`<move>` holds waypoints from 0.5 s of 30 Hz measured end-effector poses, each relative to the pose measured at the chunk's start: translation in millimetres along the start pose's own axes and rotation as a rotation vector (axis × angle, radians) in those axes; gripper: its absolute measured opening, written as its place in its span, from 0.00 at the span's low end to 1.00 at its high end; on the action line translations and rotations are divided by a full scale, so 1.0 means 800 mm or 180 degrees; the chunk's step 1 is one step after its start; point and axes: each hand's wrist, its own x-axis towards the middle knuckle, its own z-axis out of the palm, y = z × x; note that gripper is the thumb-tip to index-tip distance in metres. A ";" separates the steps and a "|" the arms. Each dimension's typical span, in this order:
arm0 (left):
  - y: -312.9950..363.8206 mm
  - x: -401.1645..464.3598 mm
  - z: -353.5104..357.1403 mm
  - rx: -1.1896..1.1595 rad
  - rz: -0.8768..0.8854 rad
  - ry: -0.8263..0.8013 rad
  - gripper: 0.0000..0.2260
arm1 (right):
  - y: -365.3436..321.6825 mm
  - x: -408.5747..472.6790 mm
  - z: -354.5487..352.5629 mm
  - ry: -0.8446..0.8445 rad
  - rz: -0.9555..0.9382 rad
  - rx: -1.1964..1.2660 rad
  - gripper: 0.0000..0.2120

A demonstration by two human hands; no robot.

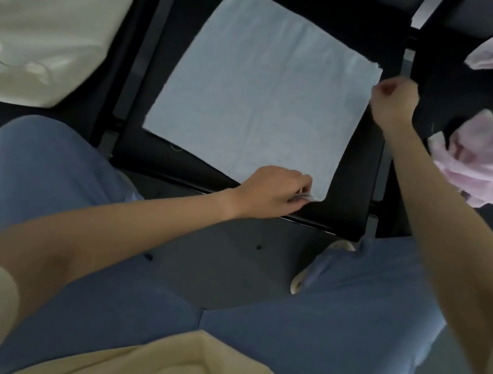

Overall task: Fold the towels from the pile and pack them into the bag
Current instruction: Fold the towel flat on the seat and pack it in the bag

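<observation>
From the head view, the pale blue square towel (260, 89) lay flat on the black seat (355, 175). Your left hand (272, 193) pinched its near right corner, your right hand (394, 101) its far right one. You needed both corners lifted together and carried evenly leftward.

dark gap (430, 94) between blue towel (259, 95) and pink towels (492, 148) stays passable.

text: none legible | labels: none | numbers: none
</observation>
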 end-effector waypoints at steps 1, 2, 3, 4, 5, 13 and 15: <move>0.000 0.003 -0.003 -0.0006 -0.0030 -0.0068 0.09 | -0.002 0.019 0.007 0.0067 0.0185 0.0047 0.08; 0.000 0.005 -0.006 -0.0019 -0.0058 -0.0142 0.08 | -0.003 0.034 0.015 0.0117 0.0330 0.0118 0.12; 0.000 0.007 -0.008 -0.0030 -0.0071 -0.0223 0.08 | -0.006 0.044 0.020 0.0133 0.0488 0.0253 0.14; 0.000 0.008 -0.010 -0.0029 -0.0067 -0.0300 0.07 | -0.005 0.053 0.025 0.0186 0.0610 0.0395 0.12; 0.000 0.008 -0.011 -0.0017 -0.0054 -0.0363 0.07 | -0.006 0.057 0.027 0.0218 0.0693 0.0477 0.09; 0.001 0.016 -0.019 -0.0056 -0.0169 -0.0721 0.05 | -0.004 0.080 0.036 0.0235 0.1154 0.0630 0.23; 0.003 0.018 -0.020 -0.0054 -0.0233 -0.0820 0.04 | 0.001 0.081 0.035 0.0275 0.1095 0.0795 0.19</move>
